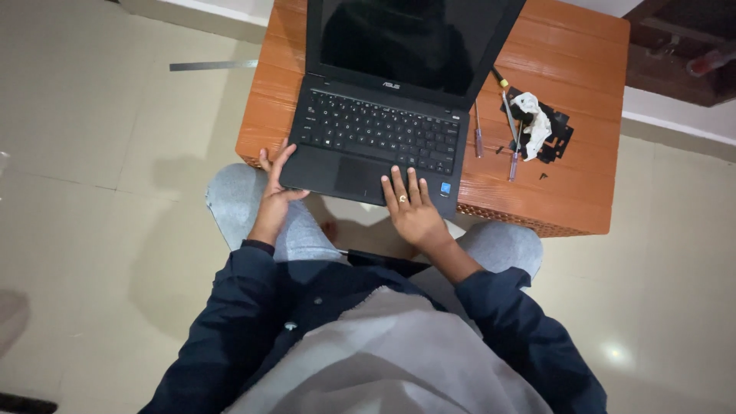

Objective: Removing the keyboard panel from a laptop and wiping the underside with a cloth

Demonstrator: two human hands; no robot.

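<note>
A black laptop (379, 130) stands with its lid up and its screen dark on a small orange wooden table (575, 176). My left hand (274, 188) grips the laptop's front left corner, thumb on the palm rest. My right hand (412, 207) lies flat with fingers spread on the palm rest, just right of the touchpad, a ring on one finger. I sit with my knees against the table's front edge.
Right of the laptop lie two screwdrivers (510, 123), a crumpled white cloth (537, 123) on a black flat part (556, 134), and small screws (543, 176). A metal ruler (213, 65) lies on the tiled floor at the left. Dark furniture (682, 46) stands at the back right.
</note>
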